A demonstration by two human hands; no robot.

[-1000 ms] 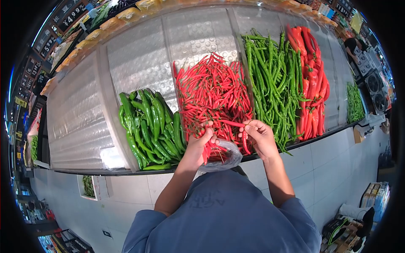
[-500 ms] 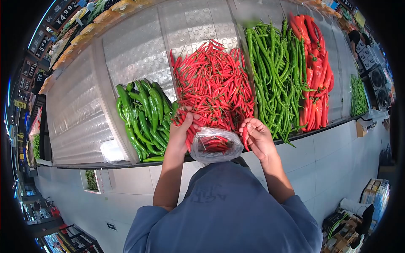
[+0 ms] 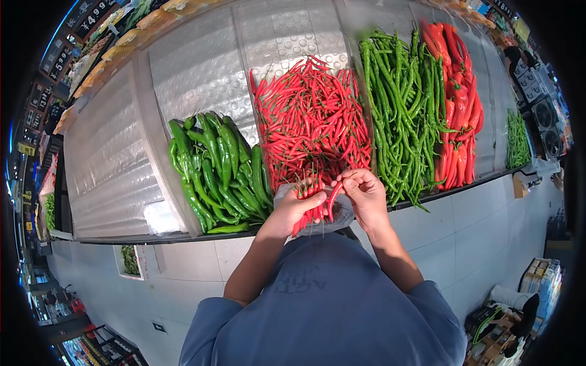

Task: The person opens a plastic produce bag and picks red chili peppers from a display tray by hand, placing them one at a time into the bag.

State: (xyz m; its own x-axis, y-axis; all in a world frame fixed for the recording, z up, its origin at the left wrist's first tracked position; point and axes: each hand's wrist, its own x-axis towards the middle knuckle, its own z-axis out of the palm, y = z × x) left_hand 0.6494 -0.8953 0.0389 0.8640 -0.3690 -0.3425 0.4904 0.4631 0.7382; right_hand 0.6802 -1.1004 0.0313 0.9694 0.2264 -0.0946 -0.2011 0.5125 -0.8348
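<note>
My left hand point(image 3: 288, 215) is closed around a bunch of slim red chillies point(image 3: 314, 212), stems upward and tips pointing down. Beside it, my right hand point(image 3: 368, 196) pinches a single red chilli point(image 3: 333, 200) near its upper end, and this chilli hangs close to the bunch. Beneath both hands is a clear plastic bag point(image 3: 346, 218), partly hidden by them. Whatever lies inside the bag is mostly covered now. Just beyond my fingers lies a big heap of red chillies point(image 3: 311, 116) in the middle section of the sloping stand.
Fat green peppers point(image 3: 213, 165) lie left of the heap. Long green chillies point(image 3: 397, 110) and larger red peppers point(image 3: 458, 110) are on the right, past a divider. The stand's front edge point(image 3: 152, 240) runs before me above a tiled floor point(image 3: 195, 262).
My left hand has moved right, bringing its bunch over the bag. My right hand has shifted slightly inward and lifted its chilli beside the bunch. The bag's opening is now covered.
</note>
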